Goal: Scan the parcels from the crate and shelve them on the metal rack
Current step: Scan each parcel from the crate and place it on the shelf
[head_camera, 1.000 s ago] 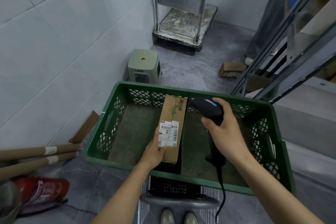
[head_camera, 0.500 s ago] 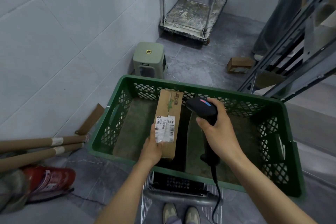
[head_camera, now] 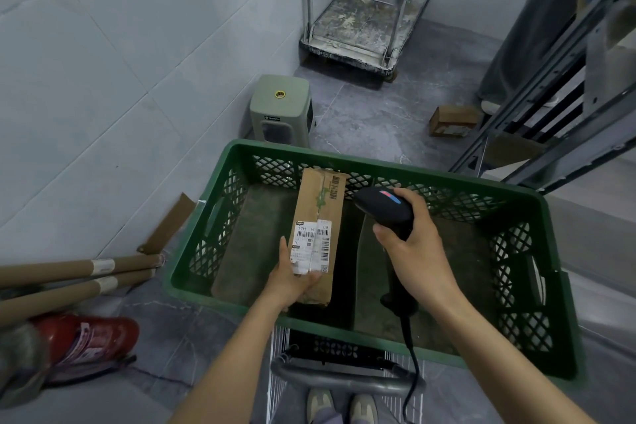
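left hand (head_camera: 292, 280) grips near end of parcel (head_camera: 317, 227), label up, over green crate (head_camera: 361, 165) | right hand (head_camera: 418, 248) wrapped around black scanner (head_camera: 383, 208), just right of parcel | metal rack (head_camera: 550, 113) far right

You grip the long brown cardboard parcel (head_camera: 318, 217), white barcode label up, pointing to 12 o'clock over the green lattice plastic crate (head_camera: 378, 169). The black handheld scanner (head_camera: 385, 210) sits at its 3 o'clock, the grey metal rack (head_camera: 564, 151) at 2 o'clock.
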Action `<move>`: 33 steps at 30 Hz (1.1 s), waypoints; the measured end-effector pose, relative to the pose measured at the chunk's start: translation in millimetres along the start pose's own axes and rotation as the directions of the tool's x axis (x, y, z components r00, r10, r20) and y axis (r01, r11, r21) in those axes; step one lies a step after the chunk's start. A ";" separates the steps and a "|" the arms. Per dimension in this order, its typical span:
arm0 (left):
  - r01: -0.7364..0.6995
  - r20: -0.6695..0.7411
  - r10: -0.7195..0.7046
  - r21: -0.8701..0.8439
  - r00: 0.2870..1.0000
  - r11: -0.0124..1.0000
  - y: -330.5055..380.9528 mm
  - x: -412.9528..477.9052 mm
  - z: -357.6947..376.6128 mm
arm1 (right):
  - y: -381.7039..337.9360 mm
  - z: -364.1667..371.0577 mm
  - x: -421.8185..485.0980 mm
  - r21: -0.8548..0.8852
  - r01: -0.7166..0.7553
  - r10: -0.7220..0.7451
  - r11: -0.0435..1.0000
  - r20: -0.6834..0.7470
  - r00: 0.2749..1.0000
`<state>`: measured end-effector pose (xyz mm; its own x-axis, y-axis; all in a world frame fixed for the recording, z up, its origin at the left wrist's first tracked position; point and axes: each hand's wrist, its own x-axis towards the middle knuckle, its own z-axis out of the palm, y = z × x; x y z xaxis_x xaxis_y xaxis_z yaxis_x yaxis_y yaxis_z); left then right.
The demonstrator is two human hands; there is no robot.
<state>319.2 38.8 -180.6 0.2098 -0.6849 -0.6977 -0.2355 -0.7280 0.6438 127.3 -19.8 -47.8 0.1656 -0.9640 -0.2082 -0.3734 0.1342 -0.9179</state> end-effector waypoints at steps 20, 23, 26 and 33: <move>-0.116 -0.177 0.135 0.113 0.975 0.987 -2.5 -22.9 5.5 | -15.0 0.5 -3.9 0.008 0.037 -0.036 0.999 -0.025 0.999; -0.125 -0.207 0.152 0.138 0.966 0.982 -3.0 -29.4 5.0 | -18.8 0.3 -7.3 0.020 0.044 -0.044 0.999 -0.020 0.999; -0.144 -0.248 0.179 0.154 0.952 0.978 -2.2 -36.0 5.4 | -22.9 -0.8 -12.1 0.024 0.050 -0.050 0.998 -0.018 0.999; -0.195 -0.313 0.235 0.155 0.920 0.969 2.8 -51.5 8.1 | -34.6 -8.3 -24.3 0.013 0.074 -0.073 0.997 -0.031 0.997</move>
<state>300.0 72.2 -145.4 0.4347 -0.8105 -0.3926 -0.4160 -0.5674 0.7107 128.6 -3.0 -8.2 0.1640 -0.9779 -0.1298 -0.3479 0.0658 -0.9352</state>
